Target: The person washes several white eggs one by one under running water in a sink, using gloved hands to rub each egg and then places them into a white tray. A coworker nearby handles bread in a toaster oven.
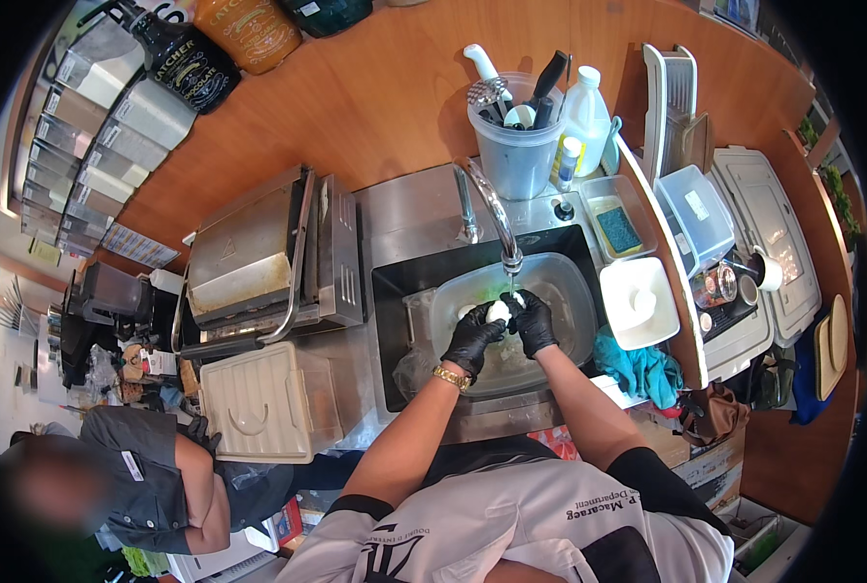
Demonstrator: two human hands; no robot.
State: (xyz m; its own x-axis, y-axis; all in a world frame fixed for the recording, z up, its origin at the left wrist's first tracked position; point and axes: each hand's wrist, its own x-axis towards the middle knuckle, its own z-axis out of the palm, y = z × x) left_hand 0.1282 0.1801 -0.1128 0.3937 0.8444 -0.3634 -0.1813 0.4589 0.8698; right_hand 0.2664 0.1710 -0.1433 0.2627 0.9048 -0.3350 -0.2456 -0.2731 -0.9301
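Note:
Both hands wear black gloves and meet over a clear plastic tub [444, 306] that stands in the sink [390, 291], under the curved metal faucet [503, 218]. My left hand [476, 337] has its fingers around a white peeled egg [498, 312]. Touching the same place from the other side, my right hand [534, 322] has bent fingers at a white piece just below the spout; whether it is part of the same egg I cannot tell. Another white rounded thing lies behind my left hand in the tub. Cloudy water with pale bits shows in the tub.
A white square container [639, 302] with a white egg-like thing stands right of the sink, near a sponge [618, 229] and a teal cloth [637, 368]. Behind is a utensil bucket [515, 157]. Left are a press grill [244, 262] and a lidded box [255, 404]. A co-worker [156, 474] stands at left.

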